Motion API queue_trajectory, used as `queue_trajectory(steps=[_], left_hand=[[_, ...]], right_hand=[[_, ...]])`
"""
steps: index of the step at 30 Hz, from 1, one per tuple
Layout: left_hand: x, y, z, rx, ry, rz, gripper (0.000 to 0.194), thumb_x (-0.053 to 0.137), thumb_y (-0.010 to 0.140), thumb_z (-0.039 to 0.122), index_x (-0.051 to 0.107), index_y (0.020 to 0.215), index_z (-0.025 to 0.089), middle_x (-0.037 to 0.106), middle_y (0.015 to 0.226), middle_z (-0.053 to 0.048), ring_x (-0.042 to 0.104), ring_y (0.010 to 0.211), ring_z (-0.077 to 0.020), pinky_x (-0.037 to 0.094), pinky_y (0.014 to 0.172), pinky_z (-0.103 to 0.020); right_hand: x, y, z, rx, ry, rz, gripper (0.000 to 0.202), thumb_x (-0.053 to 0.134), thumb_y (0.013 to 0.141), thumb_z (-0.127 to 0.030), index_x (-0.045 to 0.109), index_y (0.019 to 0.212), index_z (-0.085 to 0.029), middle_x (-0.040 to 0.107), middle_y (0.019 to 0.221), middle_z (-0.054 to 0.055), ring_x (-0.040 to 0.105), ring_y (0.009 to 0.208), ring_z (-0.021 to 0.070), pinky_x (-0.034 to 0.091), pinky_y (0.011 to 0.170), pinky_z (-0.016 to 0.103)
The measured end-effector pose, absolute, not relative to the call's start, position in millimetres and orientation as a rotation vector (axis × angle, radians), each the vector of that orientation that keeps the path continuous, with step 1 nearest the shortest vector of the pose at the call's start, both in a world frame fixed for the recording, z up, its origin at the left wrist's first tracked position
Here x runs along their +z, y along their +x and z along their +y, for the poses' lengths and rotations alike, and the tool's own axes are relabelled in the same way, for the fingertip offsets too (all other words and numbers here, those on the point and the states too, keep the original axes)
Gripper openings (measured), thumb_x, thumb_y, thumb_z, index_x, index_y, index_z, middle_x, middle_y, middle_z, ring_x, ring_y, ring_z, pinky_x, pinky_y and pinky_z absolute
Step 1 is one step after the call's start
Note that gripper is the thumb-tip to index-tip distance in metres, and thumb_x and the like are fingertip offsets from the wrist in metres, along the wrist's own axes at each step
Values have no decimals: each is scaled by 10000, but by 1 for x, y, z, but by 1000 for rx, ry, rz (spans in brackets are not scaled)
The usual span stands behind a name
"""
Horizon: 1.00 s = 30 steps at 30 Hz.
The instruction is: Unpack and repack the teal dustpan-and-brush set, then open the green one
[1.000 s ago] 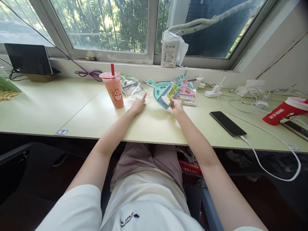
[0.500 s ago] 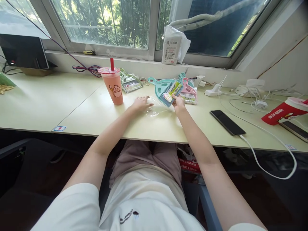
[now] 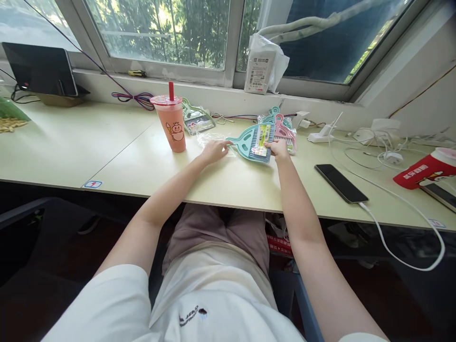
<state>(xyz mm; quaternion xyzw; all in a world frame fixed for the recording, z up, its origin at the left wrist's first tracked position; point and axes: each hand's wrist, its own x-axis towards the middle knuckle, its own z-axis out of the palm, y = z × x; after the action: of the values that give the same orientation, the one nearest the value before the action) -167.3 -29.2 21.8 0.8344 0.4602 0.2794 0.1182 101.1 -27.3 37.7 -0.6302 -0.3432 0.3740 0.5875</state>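
Observation:
A small teal dustpan (image 3: 244,142) with a brush (image 3: 268,151) set in it is held just above the desk. A yellow-green printed label (image 3: 262,139) lies across the bristles. My right hand (image 3: 280,148) pinches the wide bristle end, thumb on top. At the other end, my left hand (image 3: 214,151) has its fingers closed at the handle tip. A crumpled clear plastic wrapper (image 3: 208,138) rests behind my left hand, partly hidden by it. Beyond my right hand lie a wrapped pink dustpan set (image 3: 284,130) and another teal one (image 3: 273,114).
A cup of pink drink (image 3: 171,124) with a red straw stands left of my left hand. Behind it is a wrapped green dustpan set (image 3: 198,118). At right are a phone (image 3: 341,183) on a white cable, chargers (image 3: 393,157) and a tipped red cup (image 3: 423,172).
The dustpan and brush have turned more level and shifted right and down with my right hand. My left hand has moved from the wrapper to the handle; the wrapper now lies farther back.

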Motion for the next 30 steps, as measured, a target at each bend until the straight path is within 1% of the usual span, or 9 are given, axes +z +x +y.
queue_trajectory(steps=[3, 5, 7, 10, 12, 16, 18, 25, 30], left_hand=[[21, -155, -34, 620, 2548, 1325, 333, 699, 850, 390, 762, 1152, 265, 768, 924, -72, 685, 1072, -349, 343, 1098, -494], [22, -156, -33, 477, 2571, 1361, 313, 686, 868, 398, 753, 1145, 270, 762, 871, -62, 691, 1054, -345, 312, 1099, -486], [24, -161, -32, 361, 2585, 1420, 299, 586, 944, 403, 724, 1171, 266, 767, 878, -63, 697, 1026, -323, 312, 1079, -467], [25, -165, -32, 355, 2588, 1557, 393, 384, 1045, 457, 673, 1182, 228, 779, 1003, -105, 690, 1052, -313, 331, 1033, -451], [24, -165, -33, 421, 2585, 1636, 411, 355, 1056, 460, 664, 1139, 201, 771, 1076, -142, 678, 1093, -325, 332, 1019, -457], [21, -162, -35, 500, 2574, 1720, 224, 524, 975, 327, 670, 1048, 174, 754, 1095, -171, 662, 1126, -339, 326, 1024, -460], [20, -162, -34, 547, 2560, 1732, 181, 544, 930, 230, 669, 1052, 182, 747, 1120, -162, 651, 1141, -334, 333, 1017, -454], [24, -164, -34, 729, 2536, 1827, 351, 458, 891, 58, 684, 1129, 182, 702, 1226, -161, 632, 1160, -322, 370, 994, -454], [24, -164, -34, 801, 2599, 1842, 396, 433, 917, 42, 704, 1175, 171, 677, 1228, -159, 634, 1193, -331, 412, 993, -455]], right_hand=[[39, 117, -26, 862, -1521, -778, 226, 704, 784, 83, 674, 703, -126, 682, 619, 12, 673, 600, 141, 609, 590, 272], [40, 124, -27, 869, -1534, -775, 225, 710, 791, 78, 676, 705, -127, 688, 617, 17, 683, 600, 143, 597, 558, 251], [41, 128, -28, 876, -1544, -790, 218, 717, 797, 71, 683, 716, -128, 700, 628, 22, 693, 611, 145, 597, 556, 242], [43, 127, -31, 916, -1565, -824, 202, 729, 800, 61, 692, 736, -127, 708, 641, 22, 697, 626, 140, 610, 594, 242], [44, 123, -33, 961, -1552, -843, 194, 754, 781, 59, 700, 752, -125, 710, 643, 16, 695, 626, 136, 624, 626, 252], [42, 116, -35, 1079, -1491, -874, 211, 852, 715, 17, 711, 787, -122, 710, 645, 5, 711, 647, 148, 651, 654, 274], [42, 112, -35, 1099, -1460, -888, 234, 897, 690, -30, 713, 801, -123, 717, 656, 11, 731, 678, 167, 663, 669, 294], [43, 102, -35, 1037, -1321, -925, 259, 909, 670, -76, 733, 851, -136, 768, 764, 52, 762, 789, 206, 675, 766, 355], [36, 102, -28, 692, -1384, -895, 219, 866, 695, -148, 763, 888, -157, 788, 845, 50, 767, 917, 235, 664, 846, 372]])
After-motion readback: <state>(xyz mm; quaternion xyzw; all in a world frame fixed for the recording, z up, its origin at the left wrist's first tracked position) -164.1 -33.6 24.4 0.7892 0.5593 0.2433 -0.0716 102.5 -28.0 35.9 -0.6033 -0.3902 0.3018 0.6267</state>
